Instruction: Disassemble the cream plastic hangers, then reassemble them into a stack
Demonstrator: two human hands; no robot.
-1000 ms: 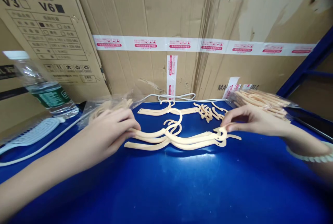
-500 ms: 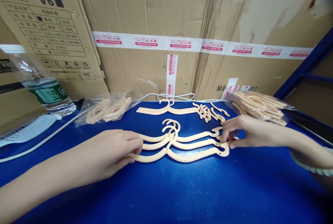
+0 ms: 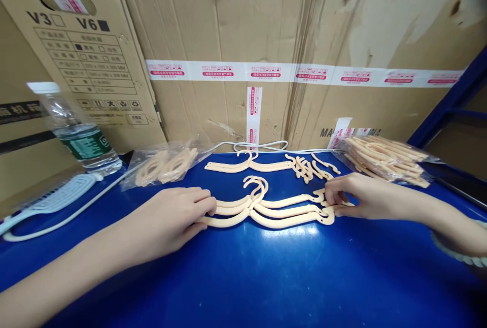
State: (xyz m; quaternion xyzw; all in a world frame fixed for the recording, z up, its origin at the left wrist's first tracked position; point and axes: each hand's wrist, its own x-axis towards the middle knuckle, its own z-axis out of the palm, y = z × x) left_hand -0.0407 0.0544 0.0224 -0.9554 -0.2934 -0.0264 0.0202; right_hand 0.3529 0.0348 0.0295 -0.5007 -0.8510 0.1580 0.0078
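Observation:
Three cream plastic hangers (image 3: 285, 222) lie on the blue table, one behind another, with their hooks crossing near the middle. My left hand (image 3: 186, 214) is closed around their left ends, which its fingers hide. At the right ends, my right hand (image 3: 353, 196) has its fingers curled and pinched on the notched tips. Behind these, a flatter pair of hanger pieces (image 3: 270, 166) with hooks lies on the table. Beside that pair is a small heap of loose hooks (image 3: 304, 168).
Clear bags of cream parts lie at the back left (image 3: 167, 165) and back right (image 3: 384, 158). A water bottle (image 3: 85, 142) and a pale blue hairbrush (image 3: 64, 196) are at the left. A white cable (image 3: 110, 181) runs along the back, before cardboard boxes (image 3: 213, 109).
The front hanger has moved back, closer to the two behind it, so the three sit tighter together. Both hands keep their hold. The camera view has shifted slightly.

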